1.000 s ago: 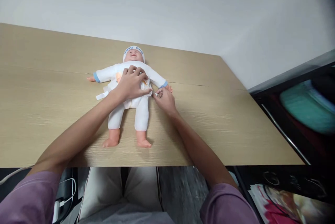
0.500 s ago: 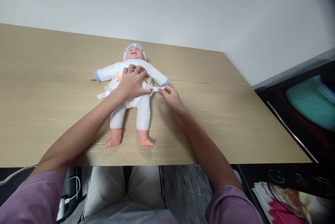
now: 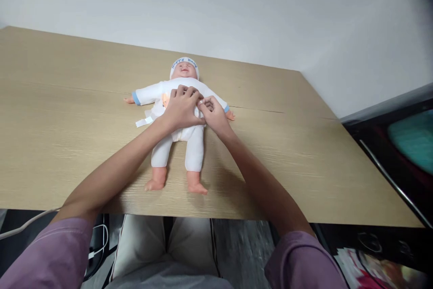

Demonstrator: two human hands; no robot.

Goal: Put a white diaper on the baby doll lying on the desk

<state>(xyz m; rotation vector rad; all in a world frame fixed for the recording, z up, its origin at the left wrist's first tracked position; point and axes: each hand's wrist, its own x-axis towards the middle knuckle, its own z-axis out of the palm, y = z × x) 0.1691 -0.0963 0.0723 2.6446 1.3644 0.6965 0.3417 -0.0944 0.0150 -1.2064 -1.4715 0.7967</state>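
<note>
A baby doll [image 3: 194, 144] in a white suit and a white cap lies face up on the light wooden table [image 3: 67, 113], its feet toward me. My left hand [image 3: 181, 109] rests curled over its belly and holds the white diaper front down. Just right of it, my right hand [image 3: 212, 115] pinches the diaper's right tab against the doll's waist, touching my left fingers. The diaper's left tab [image 3: 144, 121] lies loose on the table beside the doll's hip. My hands hide the doll's belly.
The table's near edge runs just past the doll's feet, with my lap below it. A dark cabinet [image 3: 389, 153] holding something teal [image 3: 412, 138] stands at the right. A white cable [image 3: 23, 226] hangs at the lower left. A white wall rises behind.
My right hand has drawn the diaper's right tab out to the side and then brought it in over the doll's waist, next to my left hand. My left hand has stayed on the belly.
</note>
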